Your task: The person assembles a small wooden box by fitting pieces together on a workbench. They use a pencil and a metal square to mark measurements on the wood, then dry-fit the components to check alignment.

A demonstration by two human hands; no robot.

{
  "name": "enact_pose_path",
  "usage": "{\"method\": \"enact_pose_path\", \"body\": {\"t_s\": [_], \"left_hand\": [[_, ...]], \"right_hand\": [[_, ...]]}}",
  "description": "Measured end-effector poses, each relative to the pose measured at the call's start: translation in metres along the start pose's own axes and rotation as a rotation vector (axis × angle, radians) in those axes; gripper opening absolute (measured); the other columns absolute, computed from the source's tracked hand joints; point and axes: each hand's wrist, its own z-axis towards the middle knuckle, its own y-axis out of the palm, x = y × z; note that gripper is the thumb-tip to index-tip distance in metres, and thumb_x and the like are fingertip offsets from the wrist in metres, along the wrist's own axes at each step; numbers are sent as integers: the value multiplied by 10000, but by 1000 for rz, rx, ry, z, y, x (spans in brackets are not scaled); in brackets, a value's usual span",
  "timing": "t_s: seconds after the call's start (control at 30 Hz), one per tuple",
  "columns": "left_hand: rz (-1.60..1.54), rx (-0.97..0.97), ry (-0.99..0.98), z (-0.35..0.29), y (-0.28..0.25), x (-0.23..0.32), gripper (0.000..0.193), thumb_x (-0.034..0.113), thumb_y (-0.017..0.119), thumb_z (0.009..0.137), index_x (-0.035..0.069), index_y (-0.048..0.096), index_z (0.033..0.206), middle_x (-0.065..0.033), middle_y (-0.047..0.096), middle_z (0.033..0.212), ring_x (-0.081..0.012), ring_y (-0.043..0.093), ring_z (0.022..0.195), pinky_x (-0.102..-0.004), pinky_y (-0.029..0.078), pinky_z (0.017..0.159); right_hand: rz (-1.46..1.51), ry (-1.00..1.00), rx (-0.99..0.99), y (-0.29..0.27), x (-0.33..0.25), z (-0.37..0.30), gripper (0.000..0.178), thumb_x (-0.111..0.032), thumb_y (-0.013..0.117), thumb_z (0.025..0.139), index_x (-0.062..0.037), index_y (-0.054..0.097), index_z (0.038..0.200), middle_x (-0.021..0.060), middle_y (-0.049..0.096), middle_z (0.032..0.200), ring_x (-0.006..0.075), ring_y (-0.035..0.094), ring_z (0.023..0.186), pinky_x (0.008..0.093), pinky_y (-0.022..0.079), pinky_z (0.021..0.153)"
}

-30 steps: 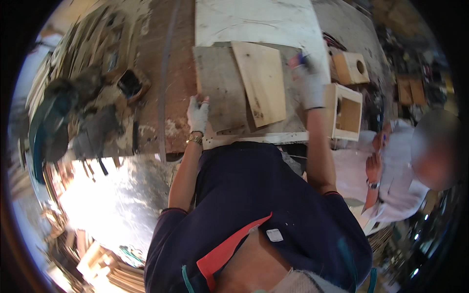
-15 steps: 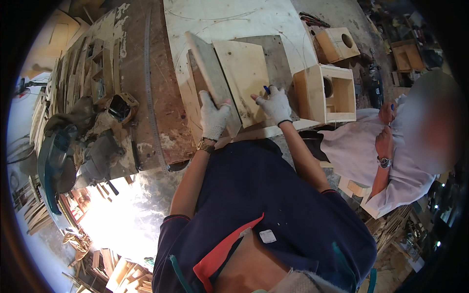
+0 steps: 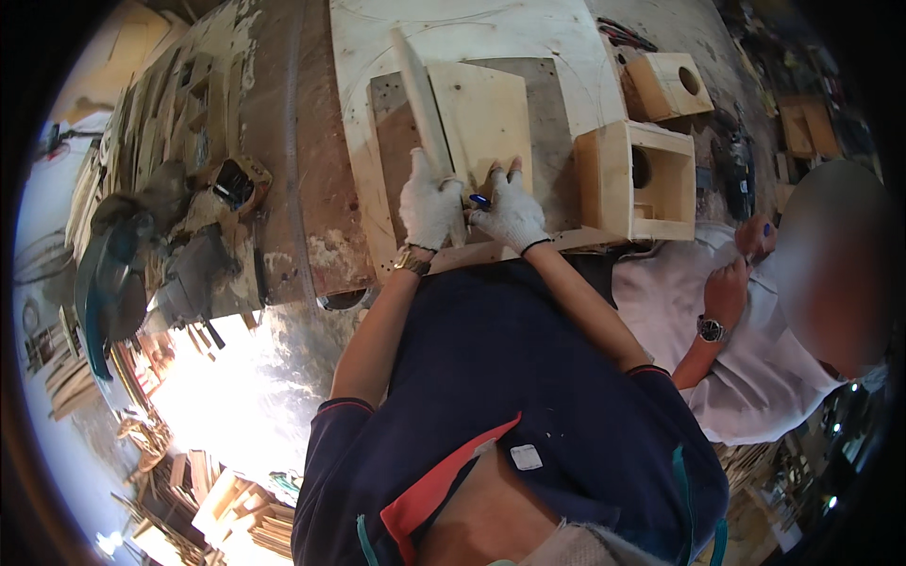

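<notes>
My left hand (image 3: 431, 206), in a white knit glove, grips the near end of a narrow grey-brown board (image 3: 422, 99), which stands tilted on its edge. A pale, tapered wooden panel (image 3: 486, 118) lies flat just right of that board. My right hand (image 3: 512, 212), gloved too, rests on the panel's near end with a blue pen (image 3: 480, 201) held by its fingers, close to my left hand. Beneath the panel is a darker, worn board (image 3: 555, 141). The pen's tip is too small to make out.
Right of the work stand an open pale wooden box (image 3: 665, 229) and a smaller box with a round hole (image 3: 661, 85). Red-handled pliers (image 3: 626, 36) lie beyond. A circular saw (image 3: 99, 283) is at far left. Another person's hand (image 3: 727, 291) is at the right.
The narrow board has turned more upright and edge-on. My right hand has slid left across the panel, bringing the pen beside my left hand. The other person's hands shifted slightly.
</notes>
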Motion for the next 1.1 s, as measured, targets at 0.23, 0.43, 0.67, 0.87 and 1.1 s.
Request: {"method": "enact_pose_path", "body": {"t_s": [0.23, 0.43, 0.67, 0.87, 1.1], "left_hand": [[120, 67, 111, -3, 25, 22, 690, 304, 757, 869, 80, 500, 1469, -273, 726, 1228, -502, 738, 990, -576, 597, 806], [114, 60, 117, -5, 18, 24, 759, 299, 742, 880, 62, 458, 1543, -272, 726, 1231, -482, 743, 1000, -564, 601, 817], [40, 41, 0, -6, 7, 17, 639, 215, 705, 873, 124, 508, 1473, -254, 766, 1115, -464, 755, 963, -566, 597, 810], [61, 71, 46, -6, 10, 20, 621, 219, 696, 879, 100, 494, 1455, -272, 758, 1109, -488, 747, 931, -573, 595, 804], [96, 28, 14, -1, 12, 11, 608, 239, 686, 922, 53, 467, 1458, -279, 753, 1067, -492, 742, 955, -570, 584, 803]], "right_hand": [[-70, -43, -25, 3, 12, 4, 1084, -518, 796, 849, -75, 304, 1707, 383, 150, 1748, 474, 724, 1186, 488, 608, 962], [151, -46, 361, 12, 48, 5, 793, -387, 839, 854, -54, 538, 1508, 305, 425, 1644, 508, 674, 1212, 518, 564, 1026], [322, 244, 311, -4, 59, 32, 534, -465, 865, 830, 0, 662, 993, 204, 716, 890, 387, 714, 870, 479, 544, 810], [604, 155, 150, -23, 79, 51, 484, -460, 849, 883, 17, 768, 870, 119, 724, 727, 249, 700, 687, 425, 540, 710], [702, -99, 376, -30, 57, 32, 375, -328, 807, 941, 23, 784, 1073, 89, 696, 741, 120, 613, 689, 342, 513, 679]]}}
